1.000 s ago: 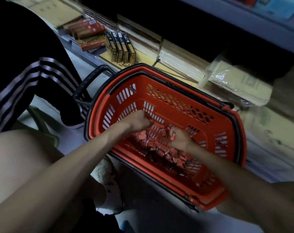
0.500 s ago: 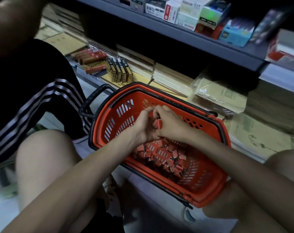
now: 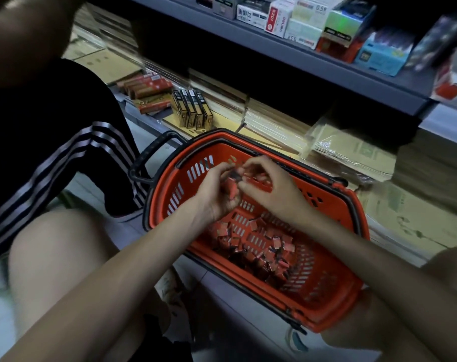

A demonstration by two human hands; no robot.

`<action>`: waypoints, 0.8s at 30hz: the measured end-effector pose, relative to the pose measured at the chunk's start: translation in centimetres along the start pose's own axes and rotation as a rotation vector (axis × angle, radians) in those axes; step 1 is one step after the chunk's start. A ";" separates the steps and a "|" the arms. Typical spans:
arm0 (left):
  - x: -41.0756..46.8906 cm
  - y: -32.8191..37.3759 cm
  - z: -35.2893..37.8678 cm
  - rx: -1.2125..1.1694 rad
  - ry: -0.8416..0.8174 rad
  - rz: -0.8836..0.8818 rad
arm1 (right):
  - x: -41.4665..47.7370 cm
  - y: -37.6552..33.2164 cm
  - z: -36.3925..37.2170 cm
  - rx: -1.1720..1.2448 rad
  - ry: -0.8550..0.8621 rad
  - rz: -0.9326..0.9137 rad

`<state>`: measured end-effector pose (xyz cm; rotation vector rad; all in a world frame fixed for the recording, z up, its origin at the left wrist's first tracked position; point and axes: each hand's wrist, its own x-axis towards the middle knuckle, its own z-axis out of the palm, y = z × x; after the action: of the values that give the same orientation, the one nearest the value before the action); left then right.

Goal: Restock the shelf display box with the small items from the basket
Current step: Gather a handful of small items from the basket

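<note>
You build a handful just above the orange basket.
Your left hand clasps a stack of small red boxes, and your right hand pinches one onto its top. Below the grip lies the loose pile. If overfilled, the stack could spill. Beyond the grip, a shelf carton reads "0.5".

On the grey metal upper shelf, a pale green-and-white cardboard box bears the figure "0.5". The white box beneath it shows "0.5" upside down. A white carton carries what appear to be Chinese characters, too blurred to read.
</note>
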<state>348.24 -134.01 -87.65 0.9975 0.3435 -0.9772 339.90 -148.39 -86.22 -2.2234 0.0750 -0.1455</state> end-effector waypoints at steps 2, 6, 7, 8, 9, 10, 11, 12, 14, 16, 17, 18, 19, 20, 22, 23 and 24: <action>0.1 0.5 -0.6 0.031 0.008 0.016 | -0.7 3.2 0.7 0.063 0.090 0.076; 0.6 0.5 -1.8 0.152 0.072 0.030 | -2.8 11.9 2.3 -0.250 -0.202 0.359; 0.7 0.2 -2.0 0.186 0.091 0.019 | -3.5 13.7 2.8 -0.392 -0.335 0.418; 0.8 -0.2 -2.3 0.215 0.108 0.004 | -4.3 15.4 3.5 -0.527 -0.474 0.463; 0.8 -0.6 -2.5 0.242 0.117 -0.012 | -5.1 16.7 4.2 -0.630 -0.603 0.502; 0.9 -1.0 -2.7 0.267 0.122 -0.025 | -5.8 17.8 4.9 -0.706 -0.708 0.539; 1.0 -1.3 -3.0 0.283 0.126 -0.042 | -6.4 18.7 5.7 -0.766 -0.791 0.554; 1.1 -1.6 -3.2 0.291 0.139 -0.061 | -6.9 19.6 6.3 -0.824 -0.857 0.547; 1.5 -2.1 -3.8 0.288 0.181 -0.109 | -7.4 20.9 7.6 -0.941 -0.978 0.506; 1.9 -2.6 -4.5 0.289 0.215 -0.150 | -7.3 22.0 8.5 -1.047 -1.065 0.449; 2.2 -2.8 -4.8 0.298 0.218 -0.164 | -7.0 22.2 8.7 -1.094 -1.083 0.419; 2.4 -2.9 -5.1 0.307 0.222 -0.172 | -6.8 22.6 9.0 -1.130 -1.095 0.393; 2.4 -2.9 -5.3 0.319 0.223 -0.181 | -6.7 22.9 9.3 -1.149 -1.100 0.372; 2.5 -2.9 -5.5 0.333 0.222 -0.188 | -6.6 23.1 9.5 -1.158 -1.098 0.354; 2.8 -2.7 -5.8 0.358 0.232 -0.192 | -6.7 23.4 9.5 -1.156 -1.075 0.304; 2.8 -2.6 -5.8 0.362 0.239 -0.191 | -6.9 23.5 9.5 -1.157 -1.057 0.271; 2.9 -2.5 -5.7 0.359 0.243 -0.186 | -7.1 23.7 9.4 -1.161 -1.027 0.236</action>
<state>348.80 -131.26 -93.97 1.4374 0.4798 -1.1113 334.07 -154.76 -111.24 -3.0615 -0.1946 1.4993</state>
